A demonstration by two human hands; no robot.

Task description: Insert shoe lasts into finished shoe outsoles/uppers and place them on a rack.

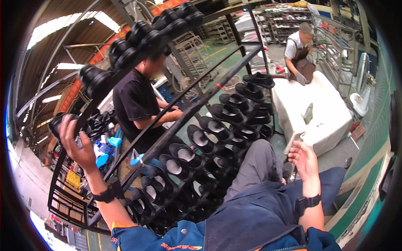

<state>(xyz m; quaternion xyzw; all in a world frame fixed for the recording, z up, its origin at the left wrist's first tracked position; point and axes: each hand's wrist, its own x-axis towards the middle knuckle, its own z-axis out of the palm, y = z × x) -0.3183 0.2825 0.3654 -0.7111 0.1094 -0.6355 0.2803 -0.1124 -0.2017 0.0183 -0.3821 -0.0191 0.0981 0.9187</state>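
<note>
My left hand point(77, 144) is raised at the left, by the near end of the rack's top shelf. Its fingers are stretched and its thumb stands apart. Behind the fingers is a black shoe point(57, 122), partly hidden; whether they touch it I cannot tell. At the right, my right hand point(305, 160) hangs in the air, palm up, fingers loosely bent and apart, holding nothing. More black shoes point(146, 35) line the top shelf. Lower down, several rows of black shoes with pale insoles point(180, 157) fill the slanted tiers in front of me.
The black metal rack frame point(226, 77) runs diagonally across the view. Beyond it a person in a dark shirt point(134, 92) stands beside blue items point(102, 152). At the upper right, an aproned, gloved person point(300, 54) is by a white-covered table point(322, 104) bearing a greyish shoe-shaped piece point(308, 113).
</note>
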